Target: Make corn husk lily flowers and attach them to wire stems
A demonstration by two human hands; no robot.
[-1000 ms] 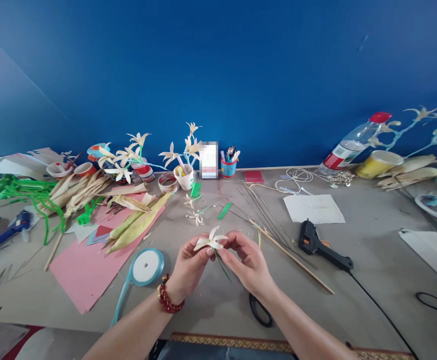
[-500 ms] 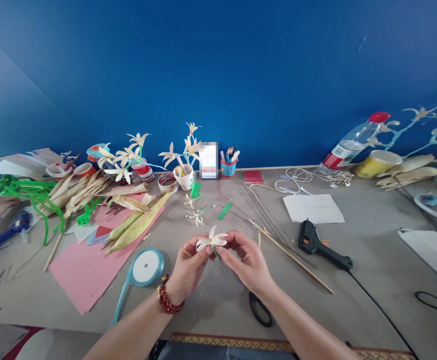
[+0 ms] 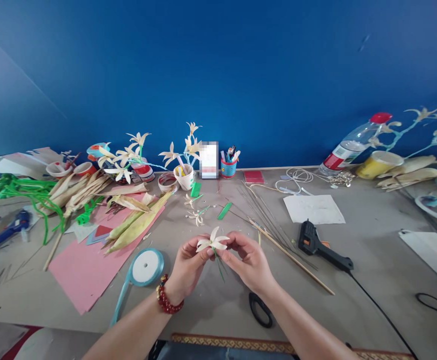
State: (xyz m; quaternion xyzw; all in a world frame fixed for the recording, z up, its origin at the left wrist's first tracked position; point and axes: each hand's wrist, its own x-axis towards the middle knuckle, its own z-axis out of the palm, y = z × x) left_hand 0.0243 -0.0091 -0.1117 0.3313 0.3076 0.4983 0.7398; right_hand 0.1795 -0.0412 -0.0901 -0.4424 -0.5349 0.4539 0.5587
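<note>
Between my hands is a handmade cream-white flower [image 3: 213, 242], its petals spread and thin green stems hanging below. My left hand [image 3: 191, 264], with a red beaded bracelet [image 3: 169, 297] at the wrist, pinches the flower's left side and base. My right hand [image 3: 251, 260] closes its thumb and fingers at the right petal; the exact grip is partly hidden. Beyond them lie small white flower pieces [image 3: 196, 217] with green stems and a green strip [image 3: 224, 210]. A teal ribbon roll [image 3: 146, 267] sits left of my left hand. Black scissor handles [image 3: 260, 310] show under my right forearm.
A black glue gun [image 3: 321, 247] and thin wires [image 3: 265, 212] with a wooden stick [image 3: 297, 265] lie to the right. Pink paper [image 3: 85, 272], corn husks [image 3: 139, 222] and a blue glue gun [image 3: 10, 230] are left. Cups of flowers [image 3: 184, 179] and a bottle [image 3: 348, 150] line the wall.
Another person's hand at the far left has drawn back from beside the blue glue gun, uncovering dark scissors there. My hands keep the flower in nearly the same place; its stems have shifted slightly.
</note>
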